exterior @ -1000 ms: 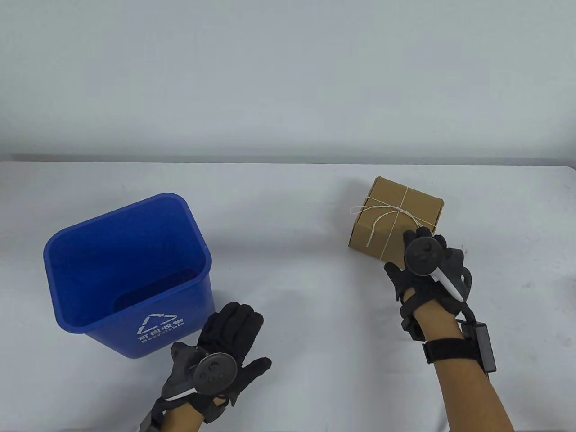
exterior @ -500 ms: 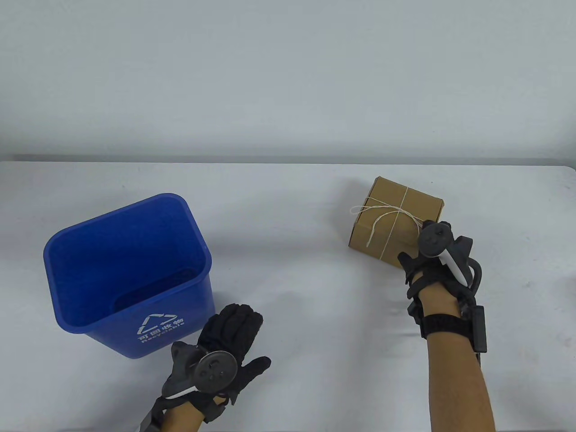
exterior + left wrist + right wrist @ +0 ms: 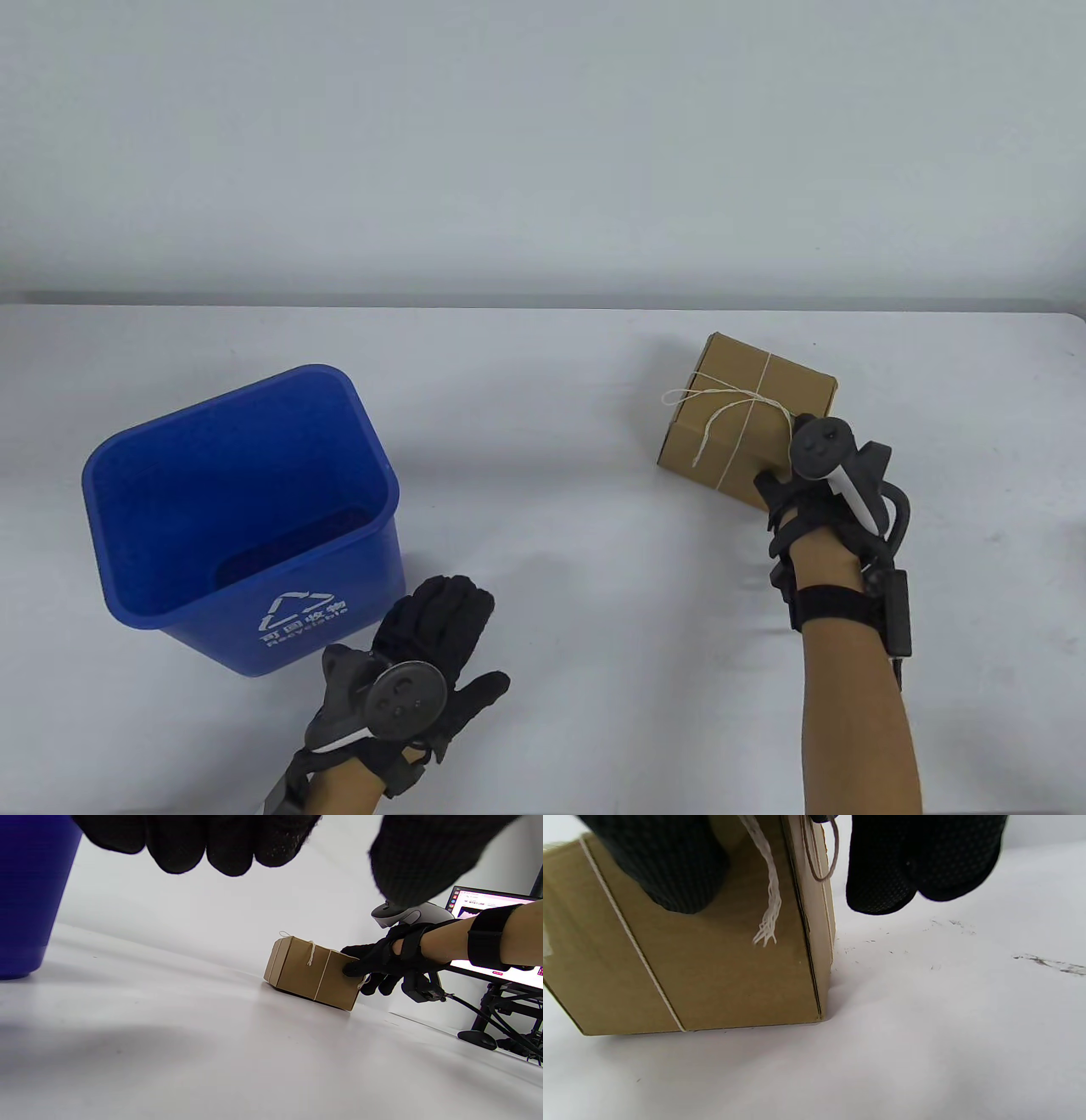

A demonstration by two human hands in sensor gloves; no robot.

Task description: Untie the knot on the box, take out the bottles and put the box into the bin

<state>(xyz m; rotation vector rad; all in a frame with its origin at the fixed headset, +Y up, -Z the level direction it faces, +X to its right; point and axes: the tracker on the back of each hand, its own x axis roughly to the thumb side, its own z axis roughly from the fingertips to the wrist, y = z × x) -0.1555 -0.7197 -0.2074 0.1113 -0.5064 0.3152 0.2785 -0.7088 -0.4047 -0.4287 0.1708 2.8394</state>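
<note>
The tracker hides the right hand (image 3: 819,501)'s grip at the box (image 3: 736,399); left hand (image 3: 428,641) lies flat.

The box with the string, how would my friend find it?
Look at the white table, on the far right side, away from the blue bin. The box sits there, touched by the right hand. It is brown cardboard tied crosswise with white string.
</note>
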